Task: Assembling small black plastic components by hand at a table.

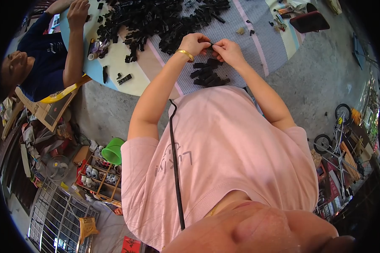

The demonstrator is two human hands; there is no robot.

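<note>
Head view: left hand [194,43] and right hand [228,49] meet over the round table [278,46], fingers of both pinched shut on one small black part [211,45] held between them, just above the checked cloth. Gold bangle [185,54] sits on the left wrist. Small stack of black parts [209,72] lies directly below the hands, near the table edge. Big heap of black parts [156,19] covers the table's far side. Another person's hand [78,12] rests at the table's left rim. Green bucket [113,151] stands on the floor, well apart.
</note>
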